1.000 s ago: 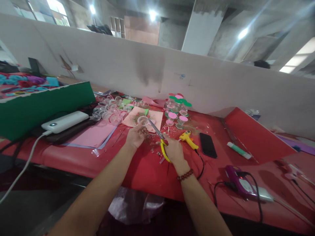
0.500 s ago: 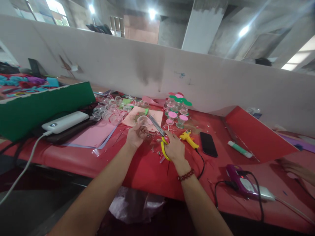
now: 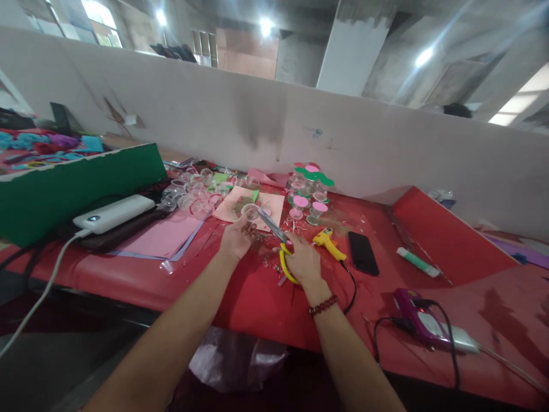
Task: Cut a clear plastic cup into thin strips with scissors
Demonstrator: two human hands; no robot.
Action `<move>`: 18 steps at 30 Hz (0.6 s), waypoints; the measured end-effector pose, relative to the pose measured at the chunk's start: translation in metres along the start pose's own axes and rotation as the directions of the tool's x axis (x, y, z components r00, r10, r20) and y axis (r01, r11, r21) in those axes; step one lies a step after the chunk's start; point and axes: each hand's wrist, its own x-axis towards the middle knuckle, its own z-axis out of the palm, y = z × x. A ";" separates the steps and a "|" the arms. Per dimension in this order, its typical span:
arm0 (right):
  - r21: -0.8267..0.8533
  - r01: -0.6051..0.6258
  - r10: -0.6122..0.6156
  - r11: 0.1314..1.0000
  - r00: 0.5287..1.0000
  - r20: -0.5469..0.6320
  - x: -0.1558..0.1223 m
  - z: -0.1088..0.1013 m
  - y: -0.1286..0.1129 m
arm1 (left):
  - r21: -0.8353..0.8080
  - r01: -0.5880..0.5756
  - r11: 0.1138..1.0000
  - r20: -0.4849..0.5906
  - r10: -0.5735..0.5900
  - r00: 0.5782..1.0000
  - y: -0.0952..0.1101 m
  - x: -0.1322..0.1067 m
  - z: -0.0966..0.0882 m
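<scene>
My left hand (image 3: pixel 237 237) is closed on a clear plastic cup (image 3: pixel 250 213), its round rim facing up. In my right hand (image 3: pixel 303 258) is a pair of scissors (image 3: pixel 283 250) with yellow handles, fingers wrapped round them. The scissor blades point up and left, their tips at the cup's rim. Whether the blades bite into the plastic is too small to tell. Beneath and behind the cup lies a pale pink sheet (image 3: pixel 229 207) with a green scrap (image 3: pixel 255 195) on it. Small clippings are scattered on the red table (image 3: pixel 257 303) below my hands.
Cups topped with pink and green paper discs (image 3: pixel 319 206) stand behind my right hand. A yellow glue gun (image 3: pixel 330 243), phone (image 3: pixel 362 252), glue stick (image 3: pixel 418 262) and purple power strip (image 3: pixel 422 320) lie rightward. Leftward are clear cups (image 3: pixel 195 200), pink paper (image 3: pixel 160 234) and a white power bank (image 3: pixel 115 213).
The scissors have shifted slightly left, bringing their tips to the cup's rim. My left hand stays nearly in place. Another person's hand at the right edge has left the view.
</scene>
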 end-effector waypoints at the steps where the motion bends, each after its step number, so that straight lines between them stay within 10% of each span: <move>1: 0.014 0.003 -0.003 1.000 1.000 0.000 0.000 0.000 0.000 | -0.003 0.000 1.000 0.001 0.000 1.000 0.000 0.000 0.000; 18: 0.014 0.034 -0.035 0.999 0.999 0.032 -0.002 -0.002 -0.002 | 0.016 0.004 1.000 0.044 -0.005 0.999 0.000 0.001 0.001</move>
